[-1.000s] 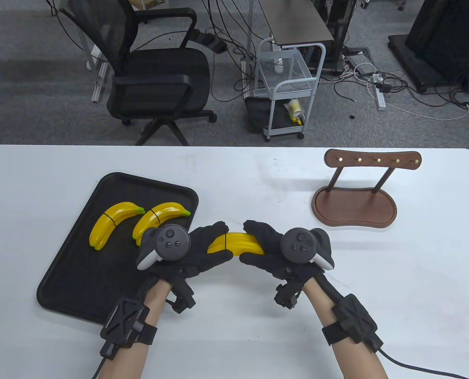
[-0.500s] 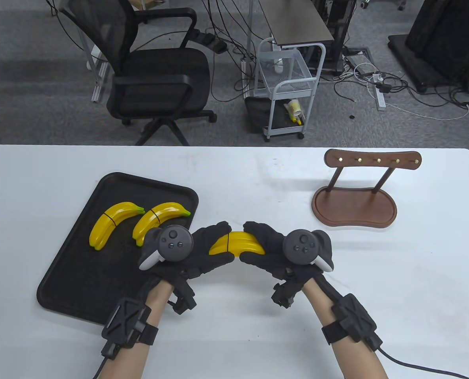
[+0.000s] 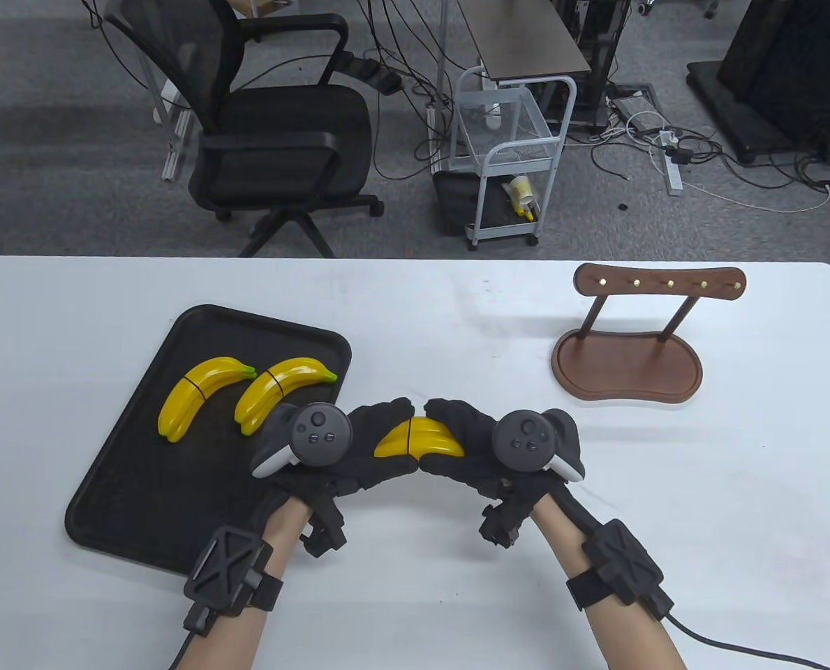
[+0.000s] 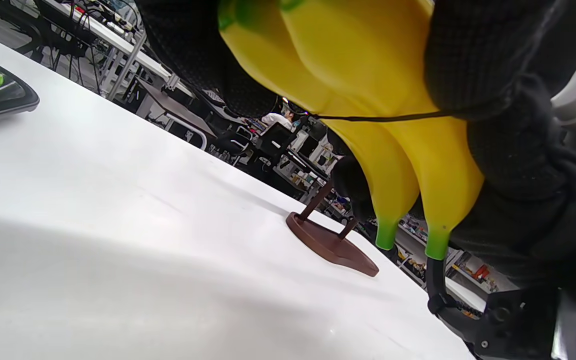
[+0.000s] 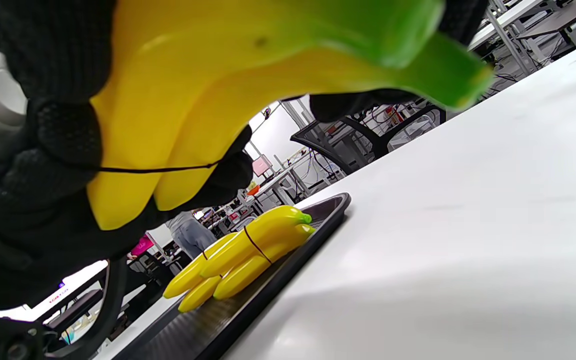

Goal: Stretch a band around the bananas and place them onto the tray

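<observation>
Both hands hold one pair of yellow bananas [image 3: 420, 438] above the table, just right of the black tray [image 3: 128, 447]. A thin black band [image 3: 408, 436] circles the pair near its middle. My left hand [image 3: 376, 447] grips the left end, my right hand [image 3: 456, 440] grips the right end. The left wrist view shows the same bananas [image 4: 368, 100] with the band [image 4: 378, 118] across them and green tips pointing down. In the right wrist view the bananas [image 5: 178, 110] fill the top, band [image 5: 158, 170] visible. Two banded banana pairs [image 3: 195, 401] [image 3: 278, 391] lie on the tray.
A brown wooden hook stand [image 3: 631, 349] sits at the right back of the white table [image 3: 736, 488]. The tray lies at the left, its near half bare. An office chair [image 3: 268, 125] and a small white cart [image 3: 509, 160] stand on the floor beyond the table.
Both hands have drawn closer together and shifted slightly toward me, covering more of the banana pair. The tray's bananas have not moved.
</observation>
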Demonstrator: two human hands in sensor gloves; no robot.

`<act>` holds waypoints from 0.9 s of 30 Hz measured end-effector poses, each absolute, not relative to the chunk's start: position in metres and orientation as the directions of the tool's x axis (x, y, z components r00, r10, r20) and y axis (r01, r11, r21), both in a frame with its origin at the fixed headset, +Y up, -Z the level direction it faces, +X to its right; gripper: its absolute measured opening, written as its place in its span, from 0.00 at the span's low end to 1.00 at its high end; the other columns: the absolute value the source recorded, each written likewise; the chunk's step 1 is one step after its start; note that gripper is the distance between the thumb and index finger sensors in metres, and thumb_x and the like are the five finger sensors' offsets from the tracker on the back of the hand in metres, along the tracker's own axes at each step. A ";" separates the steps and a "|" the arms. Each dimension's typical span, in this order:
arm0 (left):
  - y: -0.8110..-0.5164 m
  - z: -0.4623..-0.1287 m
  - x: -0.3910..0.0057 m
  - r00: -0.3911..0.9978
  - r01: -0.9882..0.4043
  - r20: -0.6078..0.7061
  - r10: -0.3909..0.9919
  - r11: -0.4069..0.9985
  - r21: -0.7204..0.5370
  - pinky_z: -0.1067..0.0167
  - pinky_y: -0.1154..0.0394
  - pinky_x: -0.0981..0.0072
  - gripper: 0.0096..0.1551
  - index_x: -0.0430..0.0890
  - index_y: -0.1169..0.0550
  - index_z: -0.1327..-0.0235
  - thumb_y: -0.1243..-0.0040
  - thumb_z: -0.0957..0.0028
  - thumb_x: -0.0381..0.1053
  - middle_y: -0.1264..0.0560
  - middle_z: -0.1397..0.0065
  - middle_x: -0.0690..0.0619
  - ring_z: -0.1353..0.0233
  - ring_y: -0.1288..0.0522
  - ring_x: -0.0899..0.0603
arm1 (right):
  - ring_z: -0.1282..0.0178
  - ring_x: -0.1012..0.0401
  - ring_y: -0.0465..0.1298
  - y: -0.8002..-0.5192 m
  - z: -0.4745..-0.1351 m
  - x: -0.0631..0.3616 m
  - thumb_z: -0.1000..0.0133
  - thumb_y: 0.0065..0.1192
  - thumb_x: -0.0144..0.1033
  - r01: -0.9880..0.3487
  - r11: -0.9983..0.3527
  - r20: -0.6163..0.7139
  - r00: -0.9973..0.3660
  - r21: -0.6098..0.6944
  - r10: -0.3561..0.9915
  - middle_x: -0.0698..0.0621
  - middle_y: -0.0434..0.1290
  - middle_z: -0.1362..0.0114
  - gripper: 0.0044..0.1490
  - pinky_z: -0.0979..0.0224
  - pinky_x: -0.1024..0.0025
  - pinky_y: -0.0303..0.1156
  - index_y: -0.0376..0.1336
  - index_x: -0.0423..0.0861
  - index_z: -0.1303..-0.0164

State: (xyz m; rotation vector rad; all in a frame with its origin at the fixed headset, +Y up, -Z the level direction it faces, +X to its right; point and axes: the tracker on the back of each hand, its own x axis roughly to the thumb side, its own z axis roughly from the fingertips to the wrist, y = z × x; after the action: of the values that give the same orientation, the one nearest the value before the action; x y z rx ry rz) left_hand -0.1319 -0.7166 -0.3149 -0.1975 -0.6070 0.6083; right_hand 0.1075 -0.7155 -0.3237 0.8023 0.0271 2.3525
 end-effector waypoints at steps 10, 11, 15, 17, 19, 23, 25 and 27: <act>-0.718 -0.316 -0.133 0.647 -0.501 0.461 0.607 0.795 -0.344 0.19 0.37 0.44 0.48 0.53 0.42 0.15 0.39 0.43 0.69 0.36 0.12 0.51 0.19 0.30 0.38 | 0.30 0.42 0.73 -0.713 -0.322 0.106 0.47 0.58 0.66 -0.550 -0.815 0.555 -0.627 0.183 0.547 0.42 0.63 0.19 0.55 0.34 0.45 0.72 0.52 0.42 0.17; -0.717 -0.316 -0.133 0.648 -0.501 0.461 0.606 0.795 -0.341 0.19 0.37 0.44 0.48 0.53 0.42 0.15 0.39 0.43 0.69 0.36 0.12 0.51 0.19 0.30 0.38 | 0.28 0.42 0.72 -0.712 -0.322 0.106 0.47 0.57 0.66 -0.547 -0.817 0.557 -0.628 0.182 0.544 0.41 0.63 0.18 0.55 0.33 0.45 0.72 0.52 0.41 0.17; -0.717 -0.316 -0.134 0.654 -0.502 0.460 0.600 0.800 -0.329 0.19 0.37 0.45 0.48 0.53 0.42 0.15 0.39 0.43 0.69 0.36 0.12 0.51 0.19 0.30 0.38 | 0.26 0.40 0.69 -0.709 -0.321 0.105 0.46 0.55 0.66 -0.535 -0.828 0.564 -0.637 0.168 0.525 0.40 0.62 0.17 0.56 0.31 0.44 0.70 0.51 0.41 0.16; -0.717 -0.317 -0.134 0.659 -0.501 0.459 0.596 0.803 -0.323 0.19 0.37 0.45 0.48 0.53 0.42 0.15 0.39 0.43 0.69 0.36 0.12 0.51 0.19 0.30 0.38 | 0.25 0.40 0.68 -0.709 -0.320 0.105 0.46 0.55 0.66 -0.525 -0.835 0.569 -0.640 0.167 0.516 0.39 0.60 0.17 0.57 0.31 0.43 0.69 0.50 0.40 0.16; -0.717 -0.317 -0.134 0.668 -0.497 0.457 0.587 0.809 -0.314 0.19 0.37 0.45 0.48 0.52 0.42 0.15 0.39 0.43 0.69 0.37 0.12 0.51 0.19 0.30 0.38 | 0.23 0.38 0.66 -0.708 -0.319 0.103 0.46 0.54 0.67 -0.516 -0.842 0.574 -0.645 0.160 0.504 0.38 0.59 0.16 0.58 0.30 0.41 0.68 0.49 0.39 0.15; -0.717 -0.317 -0.134 0.679 -0.488 0.458 0.574 0.819 -0.303 0.19 0.37 0.44 0.48 0.51 0.43 0.14 0.40 0.42 0.69 0.37 0.12 0.50 0.19 0.30 0.38 | 0.22 0.36 0.64 -0.706 -0.315 0.099 0.47 0.54 0.69 -0.481 -0.867 0.587 -0.667 0.129 0.458 0.36 0.57 0.15 0.61 0.29 0.39 0.67 0.48 0.38 0.14; -0.716 -0.316 -0.133 0.688 -0.484 0.457 0.563 0.826 -0.289 0.20 0.37 0.44 0.48 0.51 0.43 0.15 0.40 0.43 0.69 0.37 0.12 0.50 0.19 0.30 0.38 | 0.22 0.36 0.64 -0.704 -0.314 0.098 0.48 0.54 0.70 -0.465 -0.879 0.592 -0.680 0.107 0.432 0.36 0.57 0.15 0.63 0.29 0.38 0.66 0.48 0.37 0.14; -0.715 -0.315 -0.132 0.693 -0.482 0.460 0.555 0.831 -0.278 0.20 0.37 0.44 0.48 0.51 0.43 0.15 0.40 0.42 0.69 0.37 0.12 0.50 0.19 0.30 0.38 | 0.22 0.35 0.64 -0.703 -0.313 0.097 0.48 0.54 0.71 -0.461 -0.882 0.592 -0.687 0.092 0.421 0.35 0.57 0.15 0.64 0.29 0.37 0.66 0.48 0.37 0.14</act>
State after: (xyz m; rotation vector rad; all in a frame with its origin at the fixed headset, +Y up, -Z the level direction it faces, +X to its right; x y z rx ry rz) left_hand -0.1316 -0.7154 -0.3154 -0.1398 -0.5585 0.5811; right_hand 0.0969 -0.7034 -0.3128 0.8603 -0.0875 2.5115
